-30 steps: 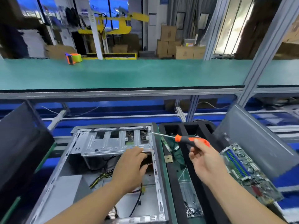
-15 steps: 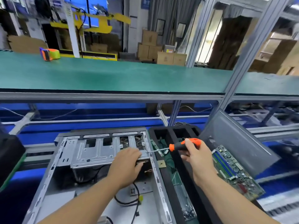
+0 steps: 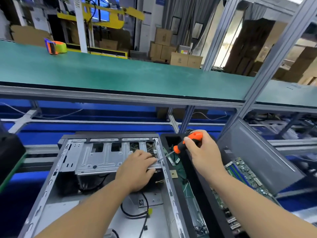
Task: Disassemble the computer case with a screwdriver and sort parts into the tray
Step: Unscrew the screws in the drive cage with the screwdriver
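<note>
The computer case [image 3: 106, 177] lies on its side, open face up — grey sheet metal, with a silver drive cage [image 3: 109, 157] across its far end and black cables on its floor. The screwdriver [image 3: 184, 146], orange-and-black handled, slants down-left, its tip at the cage's right edge. The tray [image 3: 204, 194] — black, long compartments — sits just right of the case, holding green circuit boards.

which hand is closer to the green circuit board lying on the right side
Right. The right hand, gripping the screwdriver, is just left of the green circuit board; the left hand rests on the drive cage, farther left.
</note>
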